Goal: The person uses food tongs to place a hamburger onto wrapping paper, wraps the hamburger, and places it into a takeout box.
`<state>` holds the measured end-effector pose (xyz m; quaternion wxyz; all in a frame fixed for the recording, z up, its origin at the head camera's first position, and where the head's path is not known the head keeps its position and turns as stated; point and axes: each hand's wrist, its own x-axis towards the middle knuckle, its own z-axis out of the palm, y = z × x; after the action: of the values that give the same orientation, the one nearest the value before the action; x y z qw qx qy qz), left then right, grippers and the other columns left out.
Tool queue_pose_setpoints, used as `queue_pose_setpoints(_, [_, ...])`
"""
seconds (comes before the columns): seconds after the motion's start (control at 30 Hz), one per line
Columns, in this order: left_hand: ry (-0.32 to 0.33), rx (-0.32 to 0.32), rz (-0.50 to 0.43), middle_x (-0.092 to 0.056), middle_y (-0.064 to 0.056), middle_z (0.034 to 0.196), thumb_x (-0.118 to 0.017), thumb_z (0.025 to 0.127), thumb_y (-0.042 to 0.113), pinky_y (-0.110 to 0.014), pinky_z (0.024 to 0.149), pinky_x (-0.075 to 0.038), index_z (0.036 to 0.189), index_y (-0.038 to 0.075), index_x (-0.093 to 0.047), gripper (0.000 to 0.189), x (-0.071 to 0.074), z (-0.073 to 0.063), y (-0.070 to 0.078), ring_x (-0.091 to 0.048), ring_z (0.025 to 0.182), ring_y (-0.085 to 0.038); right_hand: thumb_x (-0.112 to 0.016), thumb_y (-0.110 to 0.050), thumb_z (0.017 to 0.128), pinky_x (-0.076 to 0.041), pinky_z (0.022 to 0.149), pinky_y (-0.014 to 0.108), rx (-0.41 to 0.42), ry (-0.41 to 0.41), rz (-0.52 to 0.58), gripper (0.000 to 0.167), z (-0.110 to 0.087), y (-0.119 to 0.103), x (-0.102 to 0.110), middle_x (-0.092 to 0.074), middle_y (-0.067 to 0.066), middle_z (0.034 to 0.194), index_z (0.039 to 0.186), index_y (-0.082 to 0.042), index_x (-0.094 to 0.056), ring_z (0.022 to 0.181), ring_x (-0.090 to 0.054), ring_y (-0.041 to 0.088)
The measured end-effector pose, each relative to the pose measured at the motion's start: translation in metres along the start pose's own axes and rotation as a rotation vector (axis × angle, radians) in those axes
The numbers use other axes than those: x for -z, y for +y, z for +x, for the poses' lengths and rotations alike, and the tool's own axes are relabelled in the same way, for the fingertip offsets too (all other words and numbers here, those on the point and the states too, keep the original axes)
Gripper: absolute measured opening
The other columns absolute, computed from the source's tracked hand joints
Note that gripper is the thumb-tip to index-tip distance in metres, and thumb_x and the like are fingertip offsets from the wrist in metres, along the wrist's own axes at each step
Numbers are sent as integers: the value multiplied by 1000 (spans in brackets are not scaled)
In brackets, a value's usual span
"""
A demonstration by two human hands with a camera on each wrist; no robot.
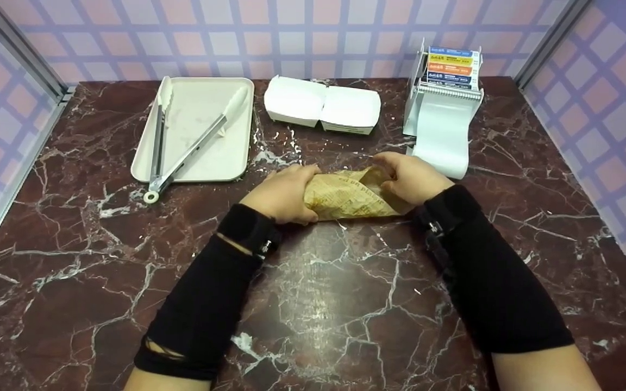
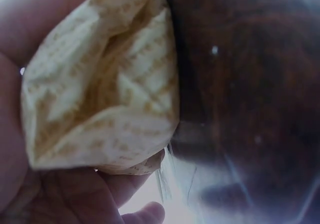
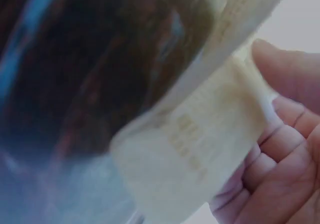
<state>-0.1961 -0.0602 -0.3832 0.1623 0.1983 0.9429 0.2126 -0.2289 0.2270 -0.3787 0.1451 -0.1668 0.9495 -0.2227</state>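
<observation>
A yellowish-brown printed paper parcel lies between both hands on the table; whatever the paper encloses is hidden. My left hand grips its left end, thumb on the near side and fingers on the far side. The left wrist view shows that end folded into creased flaps against the palm. At the other end, my right hand pinches the paper, which stands partly open there. In the right wrist view a loose paper flap sticks out beside the thumb and curled fingers.
A cream tray with metal tongs lying across it is at back left. An opened white box stands at back centre. To its right is a label dispenser with a pale strip hanging down near my right hand.
</observation>
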Motion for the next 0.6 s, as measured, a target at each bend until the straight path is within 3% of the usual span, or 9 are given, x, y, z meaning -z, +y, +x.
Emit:
queue_pose_setpoints(0.13, [5, -6, 3, -50, -8, 156, -92, 77, 33, -52, 129, -26, 160, 20, -40, 98, 0, 0, -1, -49, 142, -32, -67, -6, 96, -57, 96, 50, -33, 22, 64, 61, 1, 3, 0, -72, 16, 114, 155, -9, -49, 103, -68, 33])
queue_pose_setpoints(0.3, [4, -10, -9, -49, -9, 157, -91, 77, 33, -53, 129, -28, 160, 20, -39, 99, 0, -1, -1, -48, 143, -32, -65, -6, 99, -53, 101, 51, 6, 101, 145, 48, 0, 7, 4, -70, 17, 116, 147, -7, -58, 106, -66, 32])
queue_pose_setpoints(0.37, [2, -11, -16, -47, -9, 159, -91, 77, 33, -53, 129, -28, 160, 19, -39, 99, 1, -1, -1, -47, 144, -32, -65, -6, 99, -55, 97, 48, 16, 114, 185, 46, -1, 9, 6, -70, 18, 116, 145, -8, -60, 103, -66, 30])
queue_pose_setpoints(0.43, [1, -10, -21, -47, -8, 160, -91, 78, 33, -54, 128, -29, 160, 20, -39, 98, 1, -2, -1, -47, 145, -32, -64, -10, 101, -58, 87, 41, 12, 98, 228, 46, -3, 11, 9, -70, 17, 115, 146, -9, -59, 95, -66, 26])
queue_pose_setpoints(0.6, [7, -7, -29, -49, -8, 157, -91, 78, 33, -56, 125, -34, 160, 20, -39, 98, 0, -2, -2, -49, 142, -32, -66, -20, 102, -55, 62, 22, -24, -43, 373, 61, -6, 23, 16, -71, 5, 102, 157, -5, -44, 70, -62, 9])
